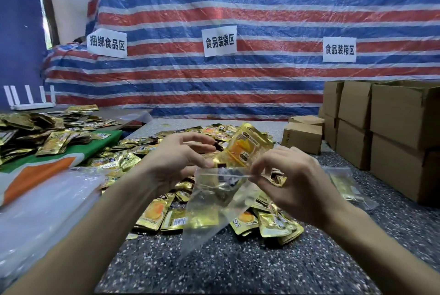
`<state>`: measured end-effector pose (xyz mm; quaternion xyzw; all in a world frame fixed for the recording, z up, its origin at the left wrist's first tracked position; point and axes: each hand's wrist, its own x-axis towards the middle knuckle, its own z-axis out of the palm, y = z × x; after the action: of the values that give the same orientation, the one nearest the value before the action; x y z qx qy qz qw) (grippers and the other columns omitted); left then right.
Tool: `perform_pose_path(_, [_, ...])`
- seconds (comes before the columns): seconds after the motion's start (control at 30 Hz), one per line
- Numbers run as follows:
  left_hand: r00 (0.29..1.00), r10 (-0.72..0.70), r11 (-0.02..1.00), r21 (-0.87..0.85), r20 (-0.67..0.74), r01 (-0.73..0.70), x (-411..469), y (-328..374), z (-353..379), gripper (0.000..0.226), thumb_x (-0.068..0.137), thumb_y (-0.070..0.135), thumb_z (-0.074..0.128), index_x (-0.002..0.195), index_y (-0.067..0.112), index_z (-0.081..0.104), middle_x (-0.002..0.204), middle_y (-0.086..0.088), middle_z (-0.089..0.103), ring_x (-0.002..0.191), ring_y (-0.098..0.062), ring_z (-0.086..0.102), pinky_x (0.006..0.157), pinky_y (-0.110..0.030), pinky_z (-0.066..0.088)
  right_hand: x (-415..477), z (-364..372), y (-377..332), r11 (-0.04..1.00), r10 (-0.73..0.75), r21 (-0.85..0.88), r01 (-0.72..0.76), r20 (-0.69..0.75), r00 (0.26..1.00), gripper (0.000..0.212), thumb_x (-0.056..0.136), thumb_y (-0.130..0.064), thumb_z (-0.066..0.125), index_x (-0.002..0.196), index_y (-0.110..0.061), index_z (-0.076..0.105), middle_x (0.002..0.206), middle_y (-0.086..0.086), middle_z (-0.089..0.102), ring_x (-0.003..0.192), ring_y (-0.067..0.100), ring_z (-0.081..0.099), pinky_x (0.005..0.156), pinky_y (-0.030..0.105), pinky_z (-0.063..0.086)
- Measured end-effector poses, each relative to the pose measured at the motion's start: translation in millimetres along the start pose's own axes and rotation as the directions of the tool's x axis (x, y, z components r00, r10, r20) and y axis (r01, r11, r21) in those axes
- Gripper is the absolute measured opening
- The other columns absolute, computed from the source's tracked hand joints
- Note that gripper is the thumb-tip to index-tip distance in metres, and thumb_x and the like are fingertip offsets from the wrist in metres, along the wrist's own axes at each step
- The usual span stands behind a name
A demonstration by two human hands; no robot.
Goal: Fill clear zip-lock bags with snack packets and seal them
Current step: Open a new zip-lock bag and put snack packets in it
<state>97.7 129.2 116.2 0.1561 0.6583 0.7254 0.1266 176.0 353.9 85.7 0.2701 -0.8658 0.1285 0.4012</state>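
I hold a clear zip-lock bag [209, 206] in the air over the table, its body hanging down. My left hand [176, 158] pinches the left end of its mouth with the thumb. The right end of the rim is pinched by my right hand [295, 185] between thumb and forefinger. A gold snack packet [250, 147] with an orange picture stands tilted between my hands, its lower end at the bag's mouth. Which fingers carry the packet is hidden. Below lies a heap of gold snack packets [269, 223].
A stack of clear bags [42, 211] lies at the left on the speckled table [238, 266]. Behind it a green and orange cloth [100, 144] bears more packets. A filled bag [345, 185] lies right of my hand. Cardboard boxes [392, 128] stand at the right.
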Motion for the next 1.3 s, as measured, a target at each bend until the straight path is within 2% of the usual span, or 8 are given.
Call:
perform_pose_path(0.27, [0.936, 0.346, 0.863, 0.372, 0.061, -0.343, 1, -10, 3, 0.048, 0.066, -0.033, 0.053, 0.088, 0.005, 0.072, 0.089, -0.01, 0.076, 0.082, -0.022, 0.074, 0.068, -0.025, 0.058, 1, -4, 4, 1.0, -0.024, -0.006, 0.023, -0.064, 0.998, 0.01, 0.078, -0.006, 0.082, 0.08, -0.011, 0.074, 0.08, -0.003, 0.071, 0.074, 0.018, 0.062, 0.063, 0.042, 0.052])
perform_pose_path(0.37, [0.859, 0.509, 0.8, 0.403, -0.061, -0.445, 4, -12, 2, 0.037, 0.07, -0.028, 0.061, 0.084, 0.004, 0.072, 0.08, -0.009, 0.075, 0.079, -0.021, 0.074, 0.066, -0.023, 0.058, 0, -6, 4, 0.996, -0.085, 0.011, 0.086, -0.035, 0.996, 0.006, 0.081, -0.006, 0.079, 0.081, -0.009, 0.074, 0.081, 0.0, 0.071, 0.075, 0.02, 0.062, 0.063, 0.042, 0.054])
perform_pose_path(0.5, [0.787, 0.607, 0.73, 0.469, -0.11, -0.497, 7, -7, 3, 0.026, 0.074, -0.012, 0.075, 0.078, 0.013, 0.071, 0.077, -0.004, 0.076, 0.079, -0.019, 0.075, 0.075, -0.039, 0.061, 4, -11, 2, 0.992, -0.108, -0.061, 0.11, 0.032, 0.994, 0.007, 0.081, -0.015, 0.081, 0.081, -0.017, 0.074, 0.083, -0.008, 0.072, 0.077, 0.011, 0.064, 0.068, 0.038, 0.051])
perform_pose_path(0.7, [0.849, 0.494, 0.866, 0.185, -0.187, -0.464, 24, -13, -2, 0.023, 0.087, -0.007, 0.063, 0.095, 0.013, 0.067, 0.098, -0.006, 0.073, 0.09, -0.018, 0.074, 0.078, -0.03, 0.06, 6, -11, 1, 0.998, -0.014, 0.067, 0.019, -0.07, 0.997, 0.007, 0.082, -0.014, 0.079, 0.08, -0.014, 0.072, 0.077, -0.009, 0.067, 0.072, 0.013, 0.06, 0.065, 0.039, 0.052])
perform_pose_path(0.77, [0.875, 0.441, 0.882, 0.28, -0.199, -0.38, 36, -30, -14, 0.022, 0.092, -0.007, 0.057, 0.1, 0.011, 0.065, 0.101, -0.006, 0.071, 0.092, -0.015, 0.072, 0.081, -0.028, 0.059, 5, -8, 1, 0.995, 0.022, 0.099, -0.017, -0.052, 0.998, 0.01, 0.081, -0.011, 0.081, 0.08, -0.013, 0.071, 0.078, -0.008, 0.066, 0.071, 0.013, 0.058, 0.062, 0.039, 0.052])
perform_pose_path(0.9, [0.992, 0.101, 0.678, 0.726, 0.069, -0.12, 48, -89, -48, 0.027, 0.086, -0.003, 0.067, 0.102, 0.019, 0.068, 0.108, 0.002, 0.067, 0.103, -0.013, 0.064, 0.083, -0.026, 0.055, 4, -6, 3, 0.986, 0.069, 0.151, -0.067, -0.011, 0.998, 0.01, 0.081, -0.01, 0.081, 0.08, -0.014, 0.072, 0.077, -0.008, 0.068, 0.074, 0.008, 0.058, 0.063, 0.035, 0.052])
perform_pose_path(1.0, [0.968, -0.15, 0.524, 0.847, 0.199, -0.093, 39, -127, -62, 0.053, 0.067, 0.057, 0.077, 0.113, 0.04, 0.06, 0.12, 0.02, 0.058, 0.11, 0.005, 0.053, 0.097, -0.029, 0.046, 3, -5, 2, 0.979, 0.095, 0.183, -0.095, 0.008, 0.995, 0.011, 0.08, -0.009, 0.082, 0.08, -0.015, 0.073, 0.079, -0.011, 0.069, 0.077, 0.003, 0.058, 0.067, 0.027, 0.052])
perform_pose_path(1.3, [0.986, -0.082, 0.537, 0.84, 0.146, -0.08, 40, -131, -72, 0.062, 0.066, 0.055, 0.079, 0.122, 0.036, 0.06, 0.12, 0.009, 0.065, 0.11, -0.01, 0.061, 0.097, -0.04, 0.05, 6, -9, -6, 0.974, 0.156, 0.163, -0.159, 0.031, 0.987, 0.01, 0.079, -0.011, 0.082, 0.08, -0.017, 0.074, 0.079, -0.012, 0.069, 0.079, -0.007, 0.057, 0.069, 0.01, 0.043])
